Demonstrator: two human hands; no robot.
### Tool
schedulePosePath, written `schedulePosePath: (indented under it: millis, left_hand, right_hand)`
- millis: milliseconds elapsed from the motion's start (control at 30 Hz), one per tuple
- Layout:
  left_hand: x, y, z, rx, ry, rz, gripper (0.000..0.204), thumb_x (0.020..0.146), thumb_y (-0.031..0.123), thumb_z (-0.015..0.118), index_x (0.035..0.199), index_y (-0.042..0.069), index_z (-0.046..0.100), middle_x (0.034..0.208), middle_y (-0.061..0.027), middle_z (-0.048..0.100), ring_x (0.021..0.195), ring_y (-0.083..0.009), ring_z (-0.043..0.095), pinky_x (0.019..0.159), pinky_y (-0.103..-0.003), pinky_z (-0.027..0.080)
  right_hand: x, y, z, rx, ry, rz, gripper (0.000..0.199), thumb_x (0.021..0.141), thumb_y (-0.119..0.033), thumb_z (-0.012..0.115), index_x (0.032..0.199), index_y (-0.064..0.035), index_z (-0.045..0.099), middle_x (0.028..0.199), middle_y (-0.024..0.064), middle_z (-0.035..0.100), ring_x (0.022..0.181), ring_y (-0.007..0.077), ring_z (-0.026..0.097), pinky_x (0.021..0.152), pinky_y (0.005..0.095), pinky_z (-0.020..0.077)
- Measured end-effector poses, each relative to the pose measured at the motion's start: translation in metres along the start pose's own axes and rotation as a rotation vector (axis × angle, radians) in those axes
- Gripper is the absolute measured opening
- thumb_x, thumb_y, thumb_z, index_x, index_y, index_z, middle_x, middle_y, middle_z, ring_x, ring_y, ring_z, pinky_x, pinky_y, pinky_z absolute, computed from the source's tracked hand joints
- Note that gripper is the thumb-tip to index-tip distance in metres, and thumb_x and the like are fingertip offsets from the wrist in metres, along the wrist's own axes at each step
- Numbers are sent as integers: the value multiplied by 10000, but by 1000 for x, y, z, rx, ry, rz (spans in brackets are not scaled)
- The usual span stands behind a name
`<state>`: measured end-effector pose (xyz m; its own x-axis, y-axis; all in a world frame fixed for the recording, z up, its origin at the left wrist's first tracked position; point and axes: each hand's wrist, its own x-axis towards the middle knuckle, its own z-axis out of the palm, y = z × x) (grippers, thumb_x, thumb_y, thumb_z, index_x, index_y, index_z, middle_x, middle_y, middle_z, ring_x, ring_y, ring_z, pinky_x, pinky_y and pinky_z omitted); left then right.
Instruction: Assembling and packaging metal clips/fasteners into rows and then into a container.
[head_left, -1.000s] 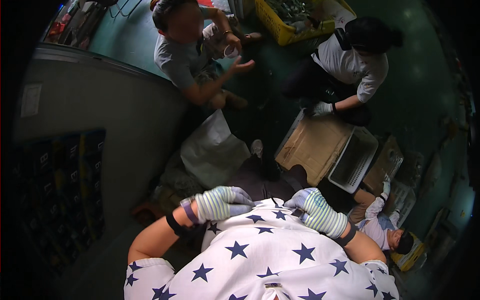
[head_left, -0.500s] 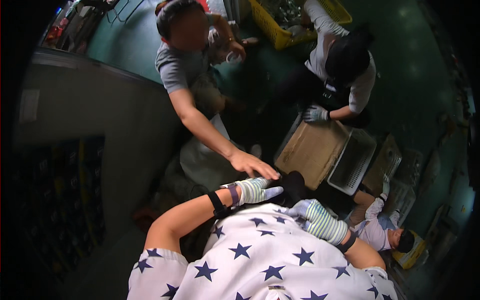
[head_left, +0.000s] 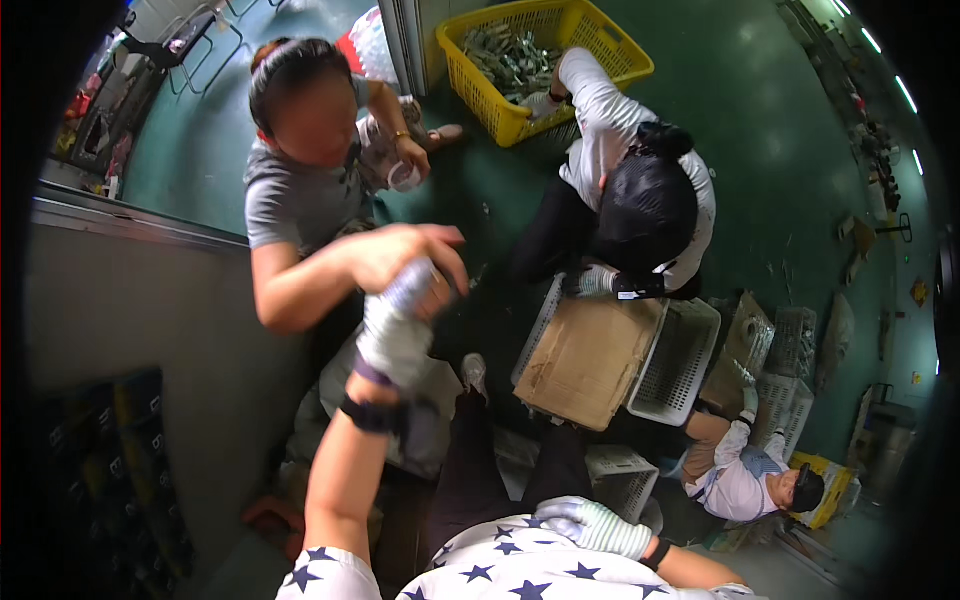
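Observation:
My left hand (head_left: 397, 325), in a striped glove, is raised at the end of my stretched arm and blurred by motion. It meets the bare hand (head_left: 405, 258) of a person in a grey shirt, whose fingers overlap my glove. How my own fingers lie is smeared. My right hand (head_left: 600, 527), also gloved, rests against my star-patterned shirt (head_left: 535, 575) above my lap, fingers stretched out and nothing visible in them. The grey-shirted person's other hand holds a white, round, cup-like thing (head_left: 404, 177).
A cardboard sheet (head_left: 590, 360) lies over a crate beside a white crate (head_left: 684, 360). A crouching person (head_left: 640, 200) reaches into a yellow basket (head_left: 490, 112) of metal pieces. Another person (head_left: 745, 490) works at crates on the right. A grey wall (head_left: 190, 290) stands on the left.
My left hand has risen up and left from in front of my shirt to the other person's hand, which has also moved up and left. My right hand stays against my shirt. The view has shifted.

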<state>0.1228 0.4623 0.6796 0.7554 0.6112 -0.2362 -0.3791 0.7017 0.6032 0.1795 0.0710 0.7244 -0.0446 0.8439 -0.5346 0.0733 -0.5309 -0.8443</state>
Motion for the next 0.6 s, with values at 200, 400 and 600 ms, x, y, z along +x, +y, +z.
schedulePosePath:
  millis: [200,400,600]
  left_hand:
    - [23,-5,-75,149,142,134,288,933,284,507,1088,47,554,996,-29,561,919,-127,544,806,-276,455]
    - [47,-44,-135,309,472,282,273,892,334,594,919,63,603,794,-1,568,749,-101,531,709,-241,451]
    - [25,-48,-148,501,703,183,376,856,406,640,943,42,606,817,-32,591,700,-137,528,661,-267,462]
  right_hand:
    - [-9,74,-8,-124,-294,131,379,867,-274,547,1184,-69,576,995,157,611,976,323,582,864,383,457]
    - [-46,122,-36,-34,-261,122,386,836,-237,525,1187,-82,574,986,160,605,950,314,581,813,381,459]
    - [-118,234,-39,83,-143,115,359,854,-239,512,1165,-77,587,1033,161,615,987,306,588,856,381,456]
